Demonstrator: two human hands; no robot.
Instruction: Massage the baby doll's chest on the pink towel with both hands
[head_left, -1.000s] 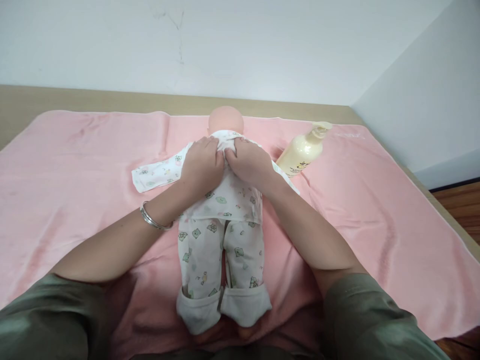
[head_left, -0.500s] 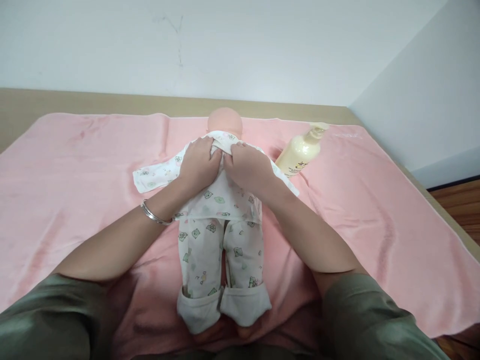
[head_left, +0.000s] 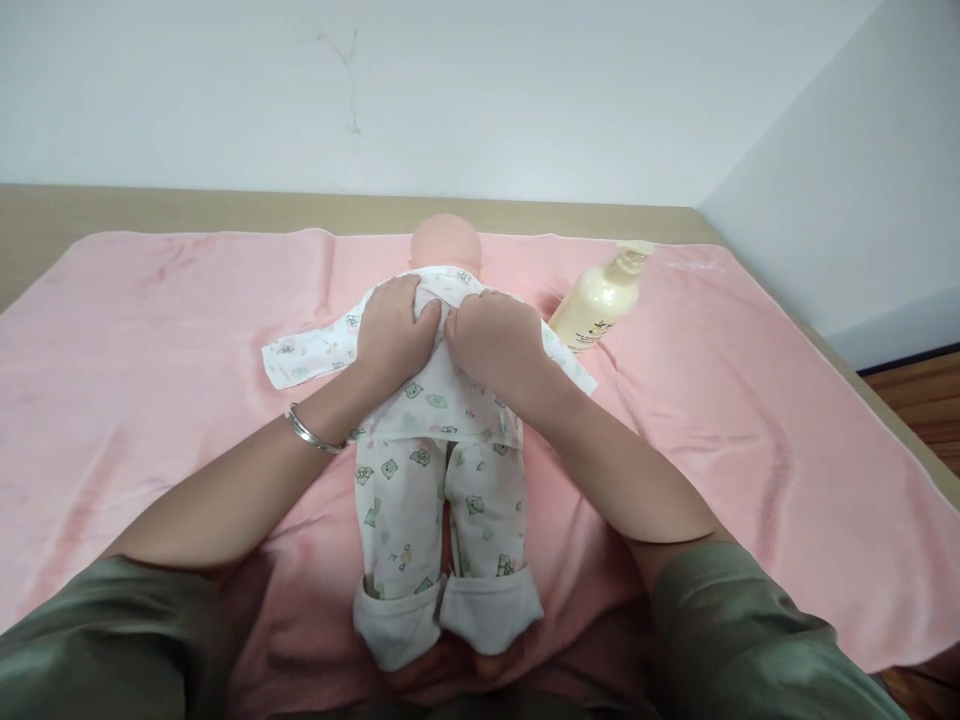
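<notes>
Doll (head_left: pixel 442 415) at the frame's centre, seemingly light and firm under soft, loose clothes (head_left: pixel 484 515), is best held around its middle; on its upper back, the left hand's (head_left: pixel 394 325) fingers lie together and the right hand's (head_left: pixel 495 338) curl, whether pinching I cannot tell.

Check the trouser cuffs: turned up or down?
Turned up: each cuff shows as a plain band, its upper edge overlapping the printed trousers.
</notes>
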